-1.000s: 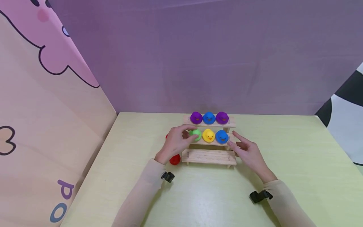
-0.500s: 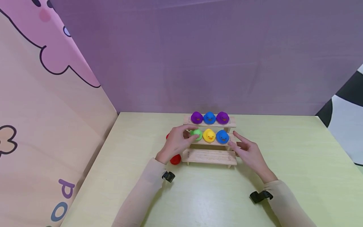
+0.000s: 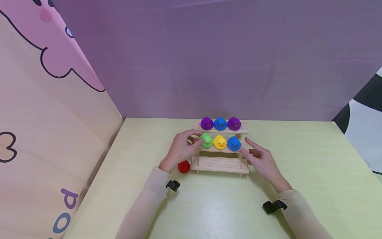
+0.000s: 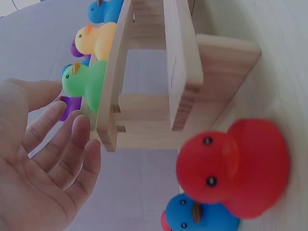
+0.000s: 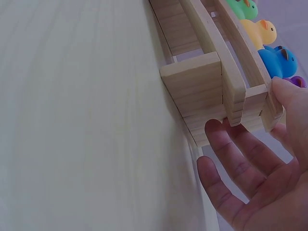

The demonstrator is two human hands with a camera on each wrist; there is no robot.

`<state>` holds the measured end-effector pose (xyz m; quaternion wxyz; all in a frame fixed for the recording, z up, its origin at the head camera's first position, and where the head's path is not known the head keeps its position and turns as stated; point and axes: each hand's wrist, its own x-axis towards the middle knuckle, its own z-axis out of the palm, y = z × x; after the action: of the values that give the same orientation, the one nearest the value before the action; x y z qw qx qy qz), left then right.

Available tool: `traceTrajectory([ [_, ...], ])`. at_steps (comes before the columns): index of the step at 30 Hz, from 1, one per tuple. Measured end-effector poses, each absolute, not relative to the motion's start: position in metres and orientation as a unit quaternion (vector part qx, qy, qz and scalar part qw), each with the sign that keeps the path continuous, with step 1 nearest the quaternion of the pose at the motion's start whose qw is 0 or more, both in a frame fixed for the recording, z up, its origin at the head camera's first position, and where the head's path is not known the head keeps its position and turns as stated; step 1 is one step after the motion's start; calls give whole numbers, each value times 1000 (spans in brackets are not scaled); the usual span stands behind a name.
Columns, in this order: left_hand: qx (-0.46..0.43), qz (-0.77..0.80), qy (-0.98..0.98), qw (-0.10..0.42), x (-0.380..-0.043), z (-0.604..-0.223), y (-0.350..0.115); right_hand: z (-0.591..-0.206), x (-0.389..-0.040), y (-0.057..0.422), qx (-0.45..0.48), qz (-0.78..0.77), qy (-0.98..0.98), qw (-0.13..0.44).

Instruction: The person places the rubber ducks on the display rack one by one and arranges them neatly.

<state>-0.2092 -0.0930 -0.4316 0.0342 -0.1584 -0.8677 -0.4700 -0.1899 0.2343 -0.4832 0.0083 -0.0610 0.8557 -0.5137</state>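
The green duck (image 3: 206, 141) sits upright at the left end of the middle tier of a wooden stand (image 3: 220, 165), just beside the thumb and index finger of the left hand (image 3: 182, 146). Those fingers are parted and only loosely bent, not wrapped around the duck — whether a fingertip touches it, I cannot tell. In the left wrist view the remaining fingers lie slack below its side, near the end of the board. To the right of the green duck come a yellow duck (image 3: 220, 142) and a blue duck (image 3: 234, 143), on the same tier. Beyond the blue one, the right hand (image 3: 262, 162) grips the board's end between thumb and index finger, its other fingers extended beneath — the right wrist view shows them beside the stand's side panel. On the top tier, behind, a second blue duck (image 3: 220, 123) sits between two purple ducks (image 3: 207, 123). On the table (image 3: 223, 205), left of the stand, lies a red duck (image 3: 184, 166), with another blue duck (image 4: 202, 214) partly hidden near it in the left wrist view.
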Motion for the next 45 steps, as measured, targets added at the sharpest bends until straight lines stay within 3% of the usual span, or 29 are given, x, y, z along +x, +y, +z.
traceTrajectory([
  [30,-107,-437,-892,53,-207,-460,-139,-484,-191,234,-56,-516,855,16],
  [45,-111,-427,-897,17,-184,-474,-154,-484,-190,235,-59,-510,858,18],
])
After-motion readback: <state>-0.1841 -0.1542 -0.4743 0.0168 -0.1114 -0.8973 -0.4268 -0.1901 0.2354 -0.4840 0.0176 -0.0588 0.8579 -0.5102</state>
